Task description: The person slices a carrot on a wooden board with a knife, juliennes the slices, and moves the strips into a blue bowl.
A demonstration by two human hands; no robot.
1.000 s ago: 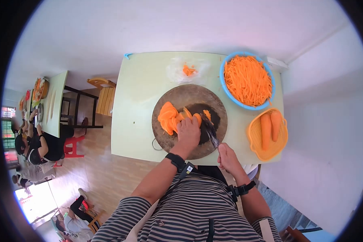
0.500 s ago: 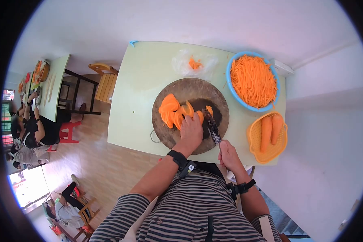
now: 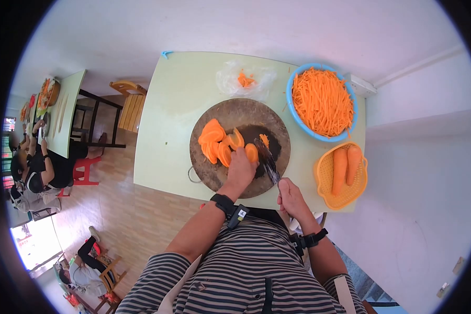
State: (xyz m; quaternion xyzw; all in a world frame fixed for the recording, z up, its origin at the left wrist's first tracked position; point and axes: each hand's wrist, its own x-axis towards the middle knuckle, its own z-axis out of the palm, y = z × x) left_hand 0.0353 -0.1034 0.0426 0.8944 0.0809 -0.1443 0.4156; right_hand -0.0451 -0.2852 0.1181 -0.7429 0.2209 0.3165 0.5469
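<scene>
On a round wooden chopping board (image 3: 214,180), my left hand (image 3: 240,170) has its fingers bent down on a carrot slice (image 3: 251,153). More broad carrot slices (image 3: 212,137) lie overlapped just left of the fingertips. My right hand (image 3: 293,199) is wrapped round the handle of a kitchen knife (image 3: 268,165), whose dark blade rests over the board's wet patch. A small bit of cut carrot (image 3: 264,140) sits near the blade's far end. The exact contact under my left fingertips is hidden.
A blue basin (image 3: 290,107) of carrot shreds stands at the table's back right. Two whole carrots (image 3: 340,170) lie in a yellow basket (image 3: 324,194). Behind the board is a plastic bag (image 3: 264,81) with carrot scraps. Other people sit at the left, near a wooden chair (image 3: 133,111).
The whole view has shifted slightly, so the table appears further left. My left fingers have drawn back a little, exposing more of the slice beside the knife. The right hand still holds the knife.
</scene>
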